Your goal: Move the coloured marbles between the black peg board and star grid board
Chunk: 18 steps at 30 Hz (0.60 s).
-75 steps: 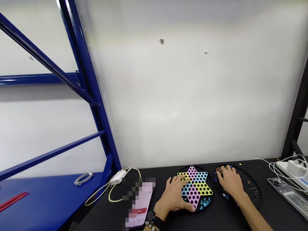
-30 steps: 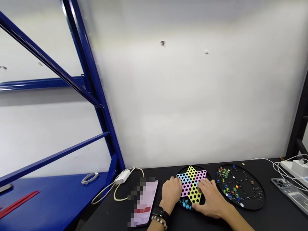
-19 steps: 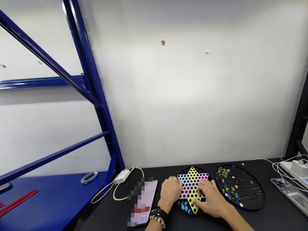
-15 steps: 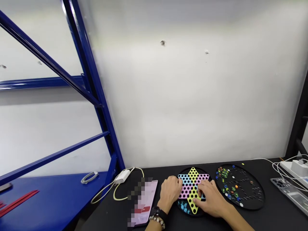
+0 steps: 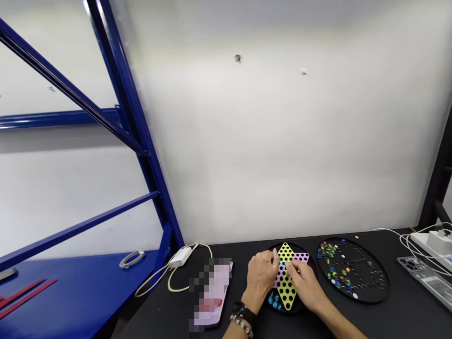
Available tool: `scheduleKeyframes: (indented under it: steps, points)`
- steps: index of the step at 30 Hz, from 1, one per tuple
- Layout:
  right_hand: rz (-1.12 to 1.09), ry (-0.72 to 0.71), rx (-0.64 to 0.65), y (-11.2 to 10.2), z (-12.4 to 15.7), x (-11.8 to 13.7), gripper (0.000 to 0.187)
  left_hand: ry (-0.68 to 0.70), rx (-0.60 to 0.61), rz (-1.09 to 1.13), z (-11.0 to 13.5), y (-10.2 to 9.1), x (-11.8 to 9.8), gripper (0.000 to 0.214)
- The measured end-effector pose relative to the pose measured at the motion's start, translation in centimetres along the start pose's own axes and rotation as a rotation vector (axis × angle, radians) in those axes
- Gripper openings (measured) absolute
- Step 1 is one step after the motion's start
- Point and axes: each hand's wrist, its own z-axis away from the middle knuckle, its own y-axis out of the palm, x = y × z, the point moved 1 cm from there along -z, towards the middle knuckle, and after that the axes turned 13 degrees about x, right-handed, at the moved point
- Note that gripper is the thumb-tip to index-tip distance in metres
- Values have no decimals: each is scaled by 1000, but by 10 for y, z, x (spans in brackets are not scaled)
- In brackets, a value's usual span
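A star-shaped Chinese checkers board (image 5: 288, 295), with yellow, pink and blue areas full of holes, lies over a round black tray (image 5: 304, 307). My left hand (image 5: 260, 273) is closed above the board's left side and covers most of the blue area. Its fingertips are turned away, so anything in them is hidden. My right hand (image 5: 307, 285) is closed over the board's right part, thumb and forefinger together near the middle; I cannot make out what they hold. Blue pieces (image 5: 274, 301) sit in the tray below the board's lower left.
Right of the board, a second round black tray (image 5: 367, 297) holds marbles (image 5: 328, 249) of several colours. A phone (image 5: 213, 301) lies at left, beside a white charger (image 5: 181, 256) with a cable. Another phone-like device (image 5: 427, 282) and a power strip (image 5: 438, 245) are far right.
My left hand has moved right from the board's left edge to over it. My right hand's fingers have drawn together near the middle. The view has shifted slightly.
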Motion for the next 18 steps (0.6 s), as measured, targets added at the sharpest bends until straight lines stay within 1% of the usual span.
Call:
scheduleKeyframes:
  steps: [2,5,9,11,13,15,16,18]
  points:
    - [56,-25,-5,4,3,1,41,38,13,36,1,11,-8,50]
    - [122,-48,16,5,7,0,38,71,4,117,2,22,-9,57]
    - [139,-44,53,5,9,-3,40,104,-34,251,1,27,-2,61]
    - [104,-59,39,5,8,-4,41,113,-64,326,-1,25,1,61]
    - [20,-80,9,4,5,-2,44,105,-113,405,-5,22,4,60]
    - [-156,-39,-5,3,2,1,48,87,-171,481,-6,17,5,58]
    - [-282,22,7,3,0,3,50,78,-195,513,-6,14,4,56]
    - [-581,191,89,5,0,6,52,98,-228,571,0,11,-3,53]
